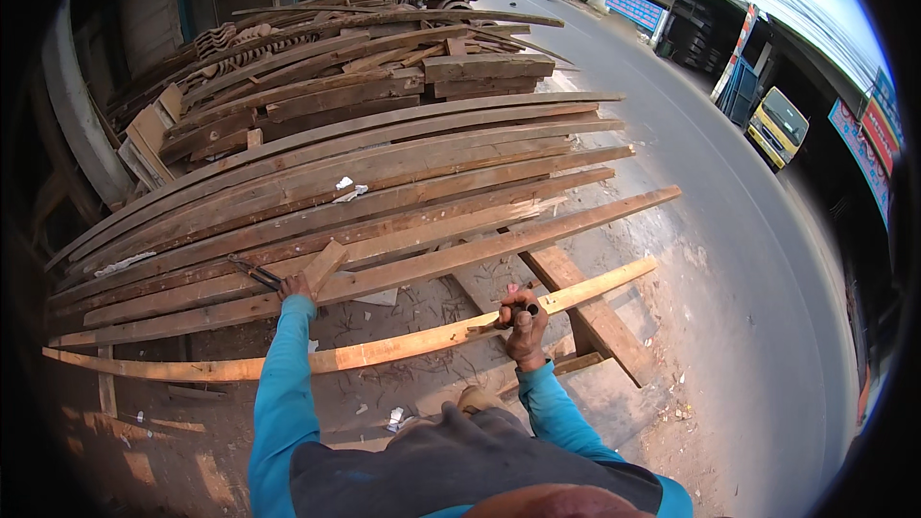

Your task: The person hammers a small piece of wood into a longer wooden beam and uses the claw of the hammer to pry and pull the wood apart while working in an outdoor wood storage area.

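The right hand [524, 328] is clenching, its fingers curling around a dark round-ended tool [532, 309], above the right part of a pale plank [384, 351]. The left hand [295, 288] is reaching farther out, meeting the near end of dark pincers [254, 273]; I can't tell whether its fingers are gripping them. Just to its right, a short wooden block [328, 267] is lying aslant over the boards.

The pale plank is stretching left to right as the nearest long piece, crossing over a thick beam [612, 343] at the right. Beyond it, long brown boards [413, 187] are lying side by side, with the pincers resting across their left part. Dark slender bits [446, 326] are littering the ground [331, 417] underneath.

Farther off, rough timber [336, 86] is piling up on the left. A grey road [729, 278] is curving along the right, where a yellow truck [778, 127] is standing on the far side.
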{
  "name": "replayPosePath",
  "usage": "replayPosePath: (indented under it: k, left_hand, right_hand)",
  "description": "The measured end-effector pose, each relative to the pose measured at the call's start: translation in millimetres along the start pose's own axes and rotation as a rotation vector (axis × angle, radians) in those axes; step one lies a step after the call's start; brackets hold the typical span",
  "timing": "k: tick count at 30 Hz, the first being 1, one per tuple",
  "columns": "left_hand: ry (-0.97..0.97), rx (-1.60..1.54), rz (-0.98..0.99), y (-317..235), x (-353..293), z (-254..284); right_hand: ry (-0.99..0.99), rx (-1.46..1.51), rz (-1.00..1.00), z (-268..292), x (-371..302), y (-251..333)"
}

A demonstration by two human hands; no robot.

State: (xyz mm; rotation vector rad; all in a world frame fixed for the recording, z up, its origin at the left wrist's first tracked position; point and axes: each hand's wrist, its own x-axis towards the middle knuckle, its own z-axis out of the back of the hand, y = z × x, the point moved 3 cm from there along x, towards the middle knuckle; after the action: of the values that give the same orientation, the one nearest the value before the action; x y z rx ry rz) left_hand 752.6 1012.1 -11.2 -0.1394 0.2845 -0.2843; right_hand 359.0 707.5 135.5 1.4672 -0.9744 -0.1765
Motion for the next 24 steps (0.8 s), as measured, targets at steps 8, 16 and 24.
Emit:
replayPosePath:
  k: [8,16,24]
  left_hand:
    - [-0.105,-0.918,-0.138,18,27,-57]
    - [-0.194,-1.795,-0.339,-133,-141,-3]
    - [0.160,-1.544,-0.142,-132,-303,-40]
  right_hand:
    - [0.029,-0.048,-0.007,9,-13,11]
    - [0.134,-0.026,0.060,6,53,6]
    - [0.483,0.132,-0.279,7,87,-12]
